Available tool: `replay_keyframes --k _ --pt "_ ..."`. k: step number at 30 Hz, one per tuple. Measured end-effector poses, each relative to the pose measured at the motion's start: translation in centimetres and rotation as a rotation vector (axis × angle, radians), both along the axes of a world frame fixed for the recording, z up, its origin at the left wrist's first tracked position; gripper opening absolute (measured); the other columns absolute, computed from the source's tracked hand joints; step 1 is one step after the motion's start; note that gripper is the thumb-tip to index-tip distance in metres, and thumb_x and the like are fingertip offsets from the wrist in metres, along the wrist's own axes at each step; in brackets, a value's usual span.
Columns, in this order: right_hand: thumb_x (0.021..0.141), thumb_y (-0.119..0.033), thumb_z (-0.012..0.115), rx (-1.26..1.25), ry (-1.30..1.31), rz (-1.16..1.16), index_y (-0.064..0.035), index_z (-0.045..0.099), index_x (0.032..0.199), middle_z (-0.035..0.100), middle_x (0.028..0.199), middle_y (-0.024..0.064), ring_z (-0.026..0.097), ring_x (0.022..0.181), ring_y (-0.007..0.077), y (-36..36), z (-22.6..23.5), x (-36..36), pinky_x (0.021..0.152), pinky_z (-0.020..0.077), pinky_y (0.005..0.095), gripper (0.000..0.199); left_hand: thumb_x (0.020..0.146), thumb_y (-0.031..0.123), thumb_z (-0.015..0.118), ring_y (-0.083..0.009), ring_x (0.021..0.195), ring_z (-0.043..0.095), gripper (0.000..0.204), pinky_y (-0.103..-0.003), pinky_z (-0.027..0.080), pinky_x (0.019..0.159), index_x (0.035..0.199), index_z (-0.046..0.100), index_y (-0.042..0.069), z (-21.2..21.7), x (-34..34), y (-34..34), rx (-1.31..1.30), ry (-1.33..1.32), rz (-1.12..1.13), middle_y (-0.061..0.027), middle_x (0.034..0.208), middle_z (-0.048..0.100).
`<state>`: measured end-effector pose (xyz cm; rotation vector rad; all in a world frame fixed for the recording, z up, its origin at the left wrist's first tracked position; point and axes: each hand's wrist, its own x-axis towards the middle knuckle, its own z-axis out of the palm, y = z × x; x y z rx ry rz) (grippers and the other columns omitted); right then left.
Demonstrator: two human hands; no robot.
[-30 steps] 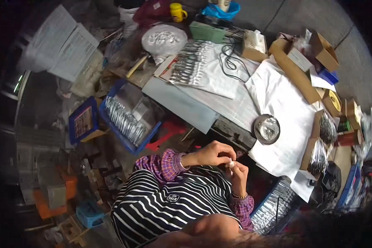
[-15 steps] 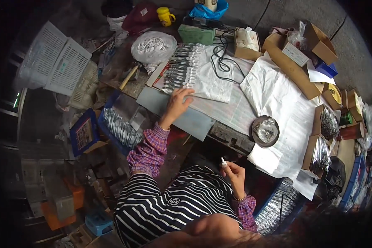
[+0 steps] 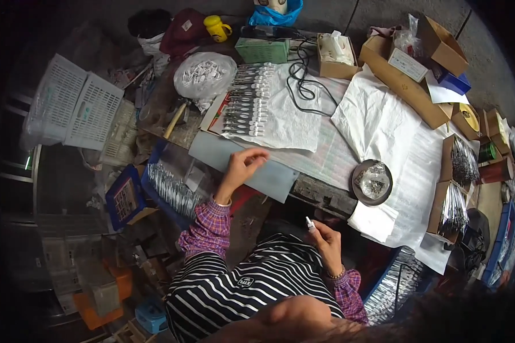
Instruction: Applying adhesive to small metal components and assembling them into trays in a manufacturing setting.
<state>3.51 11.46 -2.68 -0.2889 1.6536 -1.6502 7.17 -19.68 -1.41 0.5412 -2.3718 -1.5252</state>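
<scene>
My left hand (image 3: 243, 170) hovers above the grey plate (image 3: 217, 150) at the table's near edge. Its fingers reach to the right with the thumb apart, and nothing shows between them. Lower down, in front of my striped apron (image 3: 269, 268), my right hand (image 3: 328, 246) pinches a small white piece with a narrow tip (image 3: 309, 223). Beyond my left hand, several slim metal pieces with white ends (image 3: 247, 108) lie side by side in a column on a white cloth (image 3: 294, 128). A plastic-lined bowl of loose white pieces (image 3: 205, 74) stands left of the column.
A hammer with a wooden handle (image 3: 174, 121) lies on the table's left. Black cable (image 3: 297, 86) loops beside a green box (image 3: 262, 51). Right of centre stands a round dark dish (image 3: 357, 186). Cartons of metal pieces (image 3: 453, 211) line the right; blue crates (image 3: 177, 214) sit below the table.
My left hand has drawn back from the near end of the column of metal pieces toward me. My right hand keeps its pinch on the white piece. The view has shifted slightly.
</scene>
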Motion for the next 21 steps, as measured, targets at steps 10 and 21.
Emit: replay_keyframes --k 10,21 --pt "0.086 0.004 0.053 -0.045 0.171 -0.056 -0.0025 0.042 0.135 0.064 0.090 0.0034 0.052 0.074 0.0057 -1.1 0.1 -0.1 0.067 0.0446 0.0199 0.050 0.081 0.000 0.064 -0.0111 0.090 0.060 0.024 -0.024 0.050 0.076 0.105 0.062 -0.001 -0.7 1.0 11.6 0.572 -0.223 -0.433 -0.0050 0.095 0.065" --pt "0.083 0.002 0.056 -0.045 0.350 -0.069 -0.0036 0.040 0.136 0.066 0.092 0.0149 0.061 0.080 0.0125 -1.4 2.2 0.1 0.073 0.0471 0.0232 0.056 0.082 0.000 0.060 -0.0193 0.093 0.062 0.013 -0.031 0.047 0.086 0.095 0.062 -0.001 1.3 0.1 11.1 0.786 -0.001 -0.398 -0.0097 0.096 0.065"
